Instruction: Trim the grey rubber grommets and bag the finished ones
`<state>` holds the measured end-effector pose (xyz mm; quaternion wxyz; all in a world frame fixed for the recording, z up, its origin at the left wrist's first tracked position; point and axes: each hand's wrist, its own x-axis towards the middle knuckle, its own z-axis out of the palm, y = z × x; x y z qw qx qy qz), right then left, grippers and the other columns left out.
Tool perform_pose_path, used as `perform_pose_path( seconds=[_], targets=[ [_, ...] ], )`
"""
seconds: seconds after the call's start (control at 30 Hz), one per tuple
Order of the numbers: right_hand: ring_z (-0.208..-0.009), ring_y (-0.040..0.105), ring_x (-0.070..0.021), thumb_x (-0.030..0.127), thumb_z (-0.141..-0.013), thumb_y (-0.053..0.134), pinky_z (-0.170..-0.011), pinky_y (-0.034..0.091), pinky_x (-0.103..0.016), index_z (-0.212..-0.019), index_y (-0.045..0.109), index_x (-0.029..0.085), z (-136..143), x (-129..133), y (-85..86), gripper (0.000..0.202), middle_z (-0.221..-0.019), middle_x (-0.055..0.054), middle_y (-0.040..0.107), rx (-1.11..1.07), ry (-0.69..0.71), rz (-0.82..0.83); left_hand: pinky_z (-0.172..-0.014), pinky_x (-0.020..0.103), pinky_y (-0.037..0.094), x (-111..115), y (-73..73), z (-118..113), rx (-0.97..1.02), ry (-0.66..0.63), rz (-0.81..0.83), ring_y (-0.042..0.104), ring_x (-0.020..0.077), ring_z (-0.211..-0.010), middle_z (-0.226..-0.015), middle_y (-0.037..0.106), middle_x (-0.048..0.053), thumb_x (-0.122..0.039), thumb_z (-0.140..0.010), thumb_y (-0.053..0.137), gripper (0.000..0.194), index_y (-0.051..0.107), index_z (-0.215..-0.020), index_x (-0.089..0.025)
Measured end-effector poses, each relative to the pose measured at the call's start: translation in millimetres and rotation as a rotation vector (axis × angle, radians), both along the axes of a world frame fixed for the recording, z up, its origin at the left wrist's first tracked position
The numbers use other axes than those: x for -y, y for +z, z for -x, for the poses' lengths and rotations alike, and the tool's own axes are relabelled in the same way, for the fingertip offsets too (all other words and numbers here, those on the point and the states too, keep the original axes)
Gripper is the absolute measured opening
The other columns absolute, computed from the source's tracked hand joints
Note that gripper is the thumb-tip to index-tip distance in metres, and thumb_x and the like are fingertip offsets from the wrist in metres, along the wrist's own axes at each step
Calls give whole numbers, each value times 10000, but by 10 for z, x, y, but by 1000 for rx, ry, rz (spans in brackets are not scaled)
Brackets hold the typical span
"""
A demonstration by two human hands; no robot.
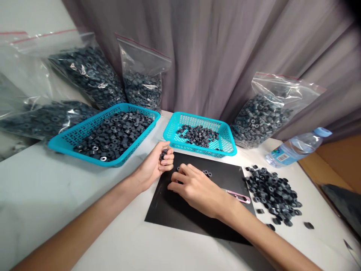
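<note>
My left hand (158,162) is curled around some small dark ring-shaped parts, held above the left edge of a black mat (180,210). Over the mat, my right hand (191,184) reaches down with bent fingers; whatever its fingertips may hold is hidden. A few dark rings (208,173) lie in a row on the mat, just behind my right hand. Beside my right wrist is a pink cutter (239,196), partly covered by it.
A large teal basket (121,162) full of dark rings stands left, a smaller teal basket (197,150) behind the mat. Right are a loose pile of parts (275,194), a bottle (299,147) and a filled bag (262,116). More filled bags (143,84) stand back left.
</note>
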<state>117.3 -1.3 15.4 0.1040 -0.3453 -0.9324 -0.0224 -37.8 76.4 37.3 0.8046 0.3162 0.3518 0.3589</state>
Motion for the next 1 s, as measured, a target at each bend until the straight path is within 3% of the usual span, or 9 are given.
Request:
perform_pose_path(
  seconds=[0.13,0.27,0.37,0.47,0.6,0.8,0.87,1.0],
  targets=[
    [-905,523,-219,127,-998,484,-817,438,-368,-979,646,182,-28,17,69,171,-914,-67,659,-108,-16,74,-351,108,209,22,-40,-17,-36,-5,-16,235,24,-421,-589,304,-83,-209,-886,564,274,445,-643,-168],
    [-935,585,-186,236,-987,566,-902,461,-360,-1036,665,226,-188,14,245,112,-1002,-38,697,-534,-48,300,-363,110,227,70,-77,-32,-49,-35,-34,253,23,-427,-592,323,-82,-226,-889,589,258,480,-665,-160],
    [-924,628,-182,322,-943,641,-883,500,-357,-1021,683,227,-333,0,310,130,-985,-33,699,-915,-163,470,-393,107,259,167,-61,-50,-36,-59,-51,353,25,-487,-669,428,-45,-227,-901,604,214,533,-718,-141],
    [-936,663,-182,359,-926,658,-896,519,-358,-1004,675,221,-411,-11,276,159,-995,-37,708,-1202,-198,687,-427,109,278,279,-9,-69,1,-138,-28,413,25,-550,-783,494,-2,-261,-925,610,170,605,-834,-117],
    [-908,689,-183,383,-926,648,-928,514,-379,-1014,654,229,-426,-18,167,177,-984,-36,710,-1345,-146,843,-457,113,285,369,59,-98,65,-237,-25,414,22,-582,-827,484,13,-316,-955,593,224,648,-893,-109],
    [-845,673,-176,410,-900,677,-806,554,-356,-989,620,248,-436,-4,74,193,-965,-24,668,-1358,-137,809,-500,146,312,460,72,-135,94,-279,-35,441,49,-622,-824,487,22,-344,-967,574,239,655,-918,-124],
    [-805,656,-165,370,-907,678,-767,558,-347,-975,655,252,-444,15,92,138,-964,-23,652,-1306,-129,701,-516,167,323,504,65,-140,95,-293,-44,459,67,-646,-841,502,31,-363,-967,568,246,652,-933,-134],
    [-947,626,-190,270,-906,694,-877,511,-372,-976,748,281,-468,49,162,89,-971,-36,670,-1076,-135,401,-598,214,373,557,27,-145,99,-272,-80,502,107,-720,-875,540,45,-400,-952,583,256,644,-960,-151]
  ],
)
